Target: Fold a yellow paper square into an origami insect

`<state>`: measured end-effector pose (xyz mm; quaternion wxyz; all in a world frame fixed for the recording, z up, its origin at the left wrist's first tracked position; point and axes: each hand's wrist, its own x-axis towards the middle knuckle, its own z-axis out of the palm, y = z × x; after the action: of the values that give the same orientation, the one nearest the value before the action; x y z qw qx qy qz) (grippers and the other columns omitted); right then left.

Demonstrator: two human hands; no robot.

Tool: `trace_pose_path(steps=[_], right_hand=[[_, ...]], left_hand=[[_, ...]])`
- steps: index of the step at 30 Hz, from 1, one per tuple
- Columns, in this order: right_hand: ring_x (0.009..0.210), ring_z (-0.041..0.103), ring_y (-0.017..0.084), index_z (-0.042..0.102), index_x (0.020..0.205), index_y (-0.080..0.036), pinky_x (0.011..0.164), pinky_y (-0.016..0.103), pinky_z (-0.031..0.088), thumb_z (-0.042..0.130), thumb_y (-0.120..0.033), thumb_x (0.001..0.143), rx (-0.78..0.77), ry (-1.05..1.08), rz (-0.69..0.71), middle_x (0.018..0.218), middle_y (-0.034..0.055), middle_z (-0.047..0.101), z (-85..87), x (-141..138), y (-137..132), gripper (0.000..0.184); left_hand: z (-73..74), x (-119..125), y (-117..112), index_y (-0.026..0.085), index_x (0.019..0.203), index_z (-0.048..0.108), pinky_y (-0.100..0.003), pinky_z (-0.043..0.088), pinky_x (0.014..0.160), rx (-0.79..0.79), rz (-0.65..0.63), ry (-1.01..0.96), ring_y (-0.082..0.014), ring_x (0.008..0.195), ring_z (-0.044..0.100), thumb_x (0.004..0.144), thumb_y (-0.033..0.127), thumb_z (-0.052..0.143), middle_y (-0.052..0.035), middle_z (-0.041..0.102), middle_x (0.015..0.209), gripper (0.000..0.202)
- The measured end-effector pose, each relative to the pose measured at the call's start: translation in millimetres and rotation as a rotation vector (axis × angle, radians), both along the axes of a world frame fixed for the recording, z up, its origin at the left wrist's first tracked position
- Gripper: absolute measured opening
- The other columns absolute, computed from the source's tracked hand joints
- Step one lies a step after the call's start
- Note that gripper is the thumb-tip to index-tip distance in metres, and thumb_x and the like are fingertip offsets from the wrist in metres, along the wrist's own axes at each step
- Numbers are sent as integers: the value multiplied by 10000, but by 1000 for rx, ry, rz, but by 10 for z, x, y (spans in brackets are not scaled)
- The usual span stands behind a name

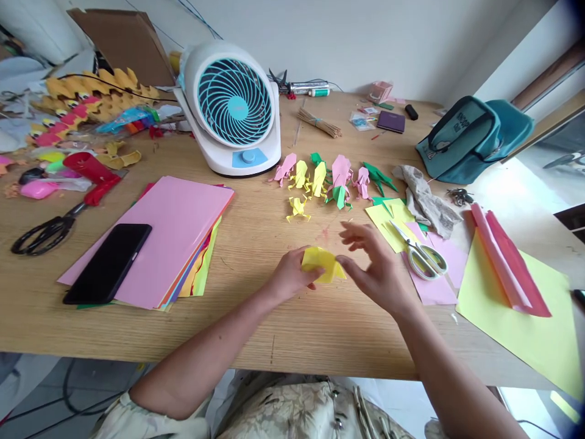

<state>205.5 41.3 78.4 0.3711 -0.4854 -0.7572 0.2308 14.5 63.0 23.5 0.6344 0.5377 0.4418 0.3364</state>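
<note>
My left hand [292, 272] pinches a small folded piece of yellow paper [320, 263] just above the table, near its front edge. At the paper's right side is my right hand [370, 265], with fingers spread and the thumb tip at or very near the paper's edge; whether it touches I cannot tell. Beyond the hands stands a group of folded paper frogs in pink, yellow and green, among them a small yellow frog [298, 208] in front and a pink frog [341, 171] farther back.
Left lies a stack of coloured paper [183, 210] with a black phone [109, 262] on it, and black-handled scissors [46, 235]. A white fan [235, 110] stands behind. To the right are scissors [425, 259] on paper scraps, a grey cloth [425, 201], yellow sheet [516, 329] and teal bag [470, 140].
</note>
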Motion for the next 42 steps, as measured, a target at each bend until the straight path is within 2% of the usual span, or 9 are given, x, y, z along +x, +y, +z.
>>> trace_pose_path(steps=[3,5,10,15,20,24,30,34,42], right_hand=[[924,604,202,648,1031,-213,765,343,516,610,-364,932,-77,48,36,1047,78,616,-270,-46,113,184],[774,580,173,637,824,-201,688,319,489,581,-376,945,-195,121,16,848,42,606,-431,-40,168,221],[757,631,188,667,895,-216,700,327,525,710,-498,832,-577,553,13,793,26,683,-608,34,228,292],[751,639,190,667,835,-222,713,327,536,808,-528,712,-705,669,-17,778,21,694,-637,85,268,358],[711,558,162,618,800,-223,646,288,473,774,-528,753,-636,608,-31,730,0,596,-629,140,290,345],[704,509,148,602,938,-236,618,270,432,741,-486,799,-562,565,20,794,-3,555,-595,187,284,317],[561,418,114,599,852,-205,508,249,323,646,-370,878,-642,320,91,649,-34,500,-515,308,234,173],[642,490,122,604,810,-194,582,246,375,599,-160,838,-470,13,66,753,-6,585,-441,328,220,45],[778,525,174,577,806,-197,697,275,375,534,-20,783,-230,-261,142,827,31,582,-511,310,253,184]], left_hand=[[29,-1,-35,172,1016,699,-184,475,456,48,-66,122,-147,653,636,769,248,683,-23,688,813,259],[48,-16,-32,181,952,701,-186,442,481,126,-95,248,-126,583,604,781,210,645,7,670,725,182],[85,-66,25,211,950,676,-194,442,668,332,-102,384,-139,757,634,798,160,630,28,698,821,166],[72,-85,59,233,1055,660,-204,450,755,421,-115,419,-145,837,658,841,145,600,22,722,944,239],[36,-111,79,244,1091,655,-241,462,809,471,-147,547,-178,931,679,849,155,606,-5,732,1040,262],[73,-142,95,244,1118,655,-254,471,814,483,-224,603,-193,979,680,845,143,600,-20,729,1099,296],[222,-229,128,244,1084,680,-225,454,742,434,-400,581,-146,857,672,836,88,569,21,733,982,313],[209,-246,124,233,1114,659,-278,452,832,559,-426,671,-181,957,633,841,90,595,-3,714,1051,314],[95,-101,16,206,1028,637,-374,417,889,783,-377,890,-232,984,555,863,264,705,-44,653,983,188]])
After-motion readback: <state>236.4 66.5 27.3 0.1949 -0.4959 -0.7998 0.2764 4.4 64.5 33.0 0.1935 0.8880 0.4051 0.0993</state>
